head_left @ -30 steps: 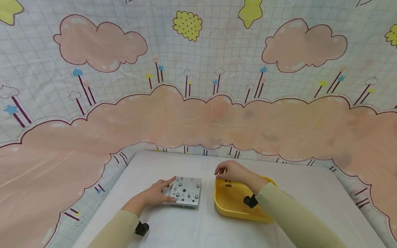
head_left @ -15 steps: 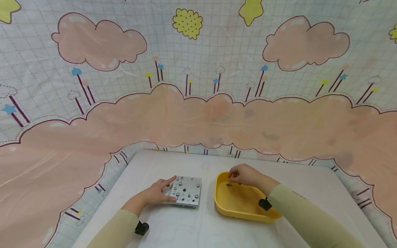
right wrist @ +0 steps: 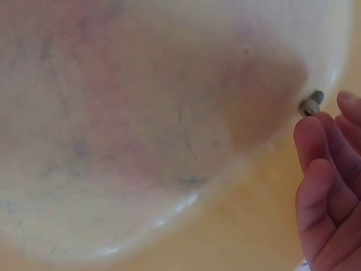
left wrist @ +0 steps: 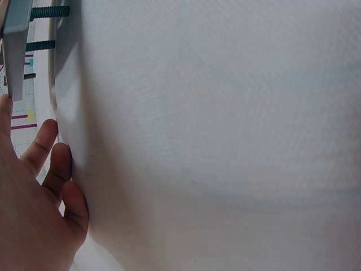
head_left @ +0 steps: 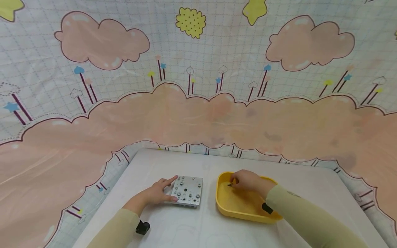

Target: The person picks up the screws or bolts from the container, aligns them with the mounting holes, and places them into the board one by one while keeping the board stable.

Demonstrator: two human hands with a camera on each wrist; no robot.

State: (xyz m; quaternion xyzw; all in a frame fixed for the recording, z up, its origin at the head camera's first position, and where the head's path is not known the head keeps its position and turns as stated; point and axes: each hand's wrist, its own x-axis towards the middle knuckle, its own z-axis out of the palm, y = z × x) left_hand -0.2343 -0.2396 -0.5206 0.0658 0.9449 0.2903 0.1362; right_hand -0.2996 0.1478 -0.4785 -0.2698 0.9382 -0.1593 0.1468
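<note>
A silver metal plate [head_left: 193,188] with several bolt heads and holes on its top lies left of centre in the head view. My left hand [head_left: 157,193] rests at its left side, thumb and index finger spread against the plate's edge. Threaded bolt ends [left wrist: 51,11] stick out beneath the plate in the left wrist view. Inside a yellow tray [head_left: 240,216], my right hand [head_left: 247,181] reaches down with bent fingers. A small socket-head screw [right wrist: 309,107] lies on the tray floor at its fingertips, while the thumb stands apart from it.
White cloth covers the table [head_left: 161,227] under plate and tray. A patterned curtain [head_left: 198,120] hangs behind the table's far edge. Dark wrist cameras [head_left: 142,227] sit on both forearms.
My right hand has moved from the tray's back left rim rightward and down into the tray, beside the screw. My left hand and the plate have stayed put.
</note>
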